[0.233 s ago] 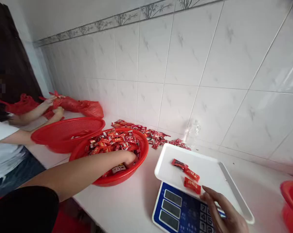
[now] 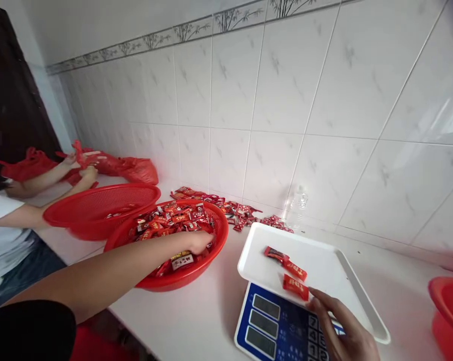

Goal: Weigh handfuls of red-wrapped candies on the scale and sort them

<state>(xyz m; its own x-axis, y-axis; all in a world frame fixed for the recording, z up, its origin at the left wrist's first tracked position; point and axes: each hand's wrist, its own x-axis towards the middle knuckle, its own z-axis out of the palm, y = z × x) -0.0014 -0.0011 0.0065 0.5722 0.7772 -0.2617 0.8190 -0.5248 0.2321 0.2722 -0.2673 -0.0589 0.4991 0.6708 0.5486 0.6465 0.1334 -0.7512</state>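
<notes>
My left hand (image 2: 201, 242) reaches into a red perforated basket (image 2: 222, 240) heaped with red-wrapped candies (image 2: 166, 220). Its fingers are down among the wrappers and hidden. On a digital scale (image 2: 271, 326) with a blue panel sits a white tray (image 2: 324, 250). Three wrapped pieces rest on it; the nearest red candy (image 2: 295, 287) lies by the tray's front edge. My right hand (image 2: 343, 321) is over the keypad, with fingers apart and fingertips at that candy's right end. No grip on it shows.
A second red basket (image 2: 98, 200) stands at left, before a co-worker whose hands (image 2: 81, 165) hold a red plastic bag. Along the wall lie red packets (image 2: 241, 213) and a clear bottle (image 2: 298, 205). Another red container (image 2: 450, 311) is at the right edge.
My left hand has risen slightly in the basket, and more of a white-labelled packet shows below it. The co-worker's hands lift part of the red bag higher. My right hand stays by the candy.
</notes>
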